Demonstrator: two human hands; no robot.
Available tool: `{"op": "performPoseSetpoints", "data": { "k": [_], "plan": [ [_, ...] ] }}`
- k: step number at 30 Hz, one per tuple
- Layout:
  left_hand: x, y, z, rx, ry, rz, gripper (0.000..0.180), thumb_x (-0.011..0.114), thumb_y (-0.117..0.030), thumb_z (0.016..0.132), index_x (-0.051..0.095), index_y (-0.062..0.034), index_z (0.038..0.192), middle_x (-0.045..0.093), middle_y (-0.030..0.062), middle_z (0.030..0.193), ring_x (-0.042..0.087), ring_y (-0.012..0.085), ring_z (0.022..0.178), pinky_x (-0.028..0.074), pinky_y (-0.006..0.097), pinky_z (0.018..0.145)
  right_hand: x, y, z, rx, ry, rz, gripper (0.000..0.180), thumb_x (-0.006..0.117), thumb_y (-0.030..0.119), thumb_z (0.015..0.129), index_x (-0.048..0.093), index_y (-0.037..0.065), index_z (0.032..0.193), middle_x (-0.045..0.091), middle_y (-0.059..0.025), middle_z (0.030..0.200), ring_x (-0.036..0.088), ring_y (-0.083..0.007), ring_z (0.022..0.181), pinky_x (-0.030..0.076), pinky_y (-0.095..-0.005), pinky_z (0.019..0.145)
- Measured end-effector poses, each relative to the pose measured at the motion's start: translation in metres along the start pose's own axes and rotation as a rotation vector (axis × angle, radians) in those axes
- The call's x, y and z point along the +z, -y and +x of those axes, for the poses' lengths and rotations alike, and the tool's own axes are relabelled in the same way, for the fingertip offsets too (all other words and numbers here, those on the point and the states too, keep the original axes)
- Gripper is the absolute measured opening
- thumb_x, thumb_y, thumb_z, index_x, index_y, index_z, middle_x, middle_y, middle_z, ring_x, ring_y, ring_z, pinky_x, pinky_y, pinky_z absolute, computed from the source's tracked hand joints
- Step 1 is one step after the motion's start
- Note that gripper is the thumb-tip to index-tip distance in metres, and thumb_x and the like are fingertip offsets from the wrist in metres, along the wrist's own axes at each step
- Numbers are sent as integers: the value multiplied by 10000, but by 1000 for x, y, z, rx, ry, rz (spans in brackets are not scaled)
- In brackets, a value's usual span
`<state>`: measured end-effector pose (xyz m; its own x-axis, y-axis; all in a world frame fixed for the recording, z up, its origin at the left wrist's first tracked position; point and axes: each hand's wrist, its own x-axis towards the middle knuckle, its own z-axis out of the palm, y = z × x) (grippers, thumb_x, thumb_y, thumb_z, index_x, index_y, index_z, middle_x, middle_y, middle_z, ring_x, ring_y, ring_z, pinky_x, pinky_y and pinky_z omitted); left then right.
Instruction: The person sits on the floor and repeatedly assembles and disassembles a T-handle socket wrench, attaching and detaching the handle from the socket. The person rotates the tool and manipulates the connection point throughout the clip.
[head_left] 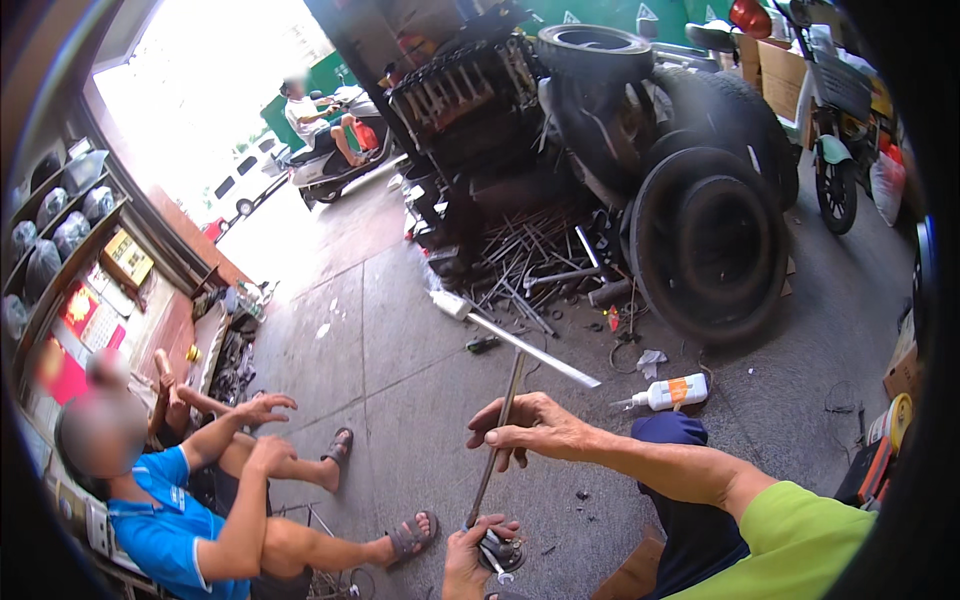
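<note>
So the person in the lime green sleeve was mid-job on a thin metal rod [497, 440], looked like a spoke or a slim tool shaft, hard to say which. The right hand [530, 430] was wrapped around it about halfway up, thumb and fingers closed on the shaft, rod running from roughly 12 o'clock down to 6 and leaning a bit. The left hand [470, 560] sat at the bottom edge of the view, closed on the rod's lower end along with some small metal fitting [498, 556], maybe a wrench or nipple, too small to call.

My read: this was the fitting or tightening stage, one hand steadying the shaft while the other worked the end piece. Next move probably wanted the right hand holding the rod from spinning while the left turned the fitting, small careful twists, since the grip area was tiny.

Around it: white glue bottle [665, 393] with an orange label on the concrete at 3 o'clock from the right hand, a long silver tube [520, 345] lying at 12 o'clock, a heap of loose spokes [530, 265] beyond that, and stacked tyres [705, 240] at 1 o'clock. A seated person in a blue shirt [160, 520] and sandals was at 9 o'clock, hands off the work
</note>
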<state>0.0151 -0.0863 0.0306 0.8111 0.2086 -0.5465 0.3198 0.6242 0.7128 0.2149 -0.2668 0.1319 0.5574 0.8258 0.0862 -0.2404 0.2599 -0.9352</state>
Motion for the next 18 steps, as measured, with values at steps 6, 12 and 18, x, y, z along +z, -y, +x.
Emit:
{"op": "performPoseSetpoints", "data": {
  "k": [6, 12, 18],
  "plan": [
    [1, -23, 10, 67, 12, -2, 321, 545, -156, 952, 520, 152, 1038, 669, 256, 778, 664, 386, 910, 562, 557, 801, -9, -3, 2, -80, 23, 16, 336, 586, 224, 966, 547, -23, 1189, 691, -130, 1061, 698, -160, 698, 544, -263, 559],
    [4, -4, 10, 69, -14, 48, 307, 538, -147, 953, 536, 156, 1007, 671, 246, 753, 674, 352, 865, 582, 491, 747, 3, -6, -3, -105, -30, -111, 280, 659, 208, 917, 617, 6, 1106, 706, -99, 926, 677, -110, 650, 547, -232, 509],
    [13, -4, 4, 67, -25, -44, 258, 555, -151, 950, 563, 106, 968, 636, 172, 695, 664, 311, 794, 586, 487, 725, 10, -6, 5, -194, -172, -133, 150, 756, 121, 829, 707, -1, 901, 712, -74, 757, 656, -84, 580, 547, -211, 459]
  ]
}}
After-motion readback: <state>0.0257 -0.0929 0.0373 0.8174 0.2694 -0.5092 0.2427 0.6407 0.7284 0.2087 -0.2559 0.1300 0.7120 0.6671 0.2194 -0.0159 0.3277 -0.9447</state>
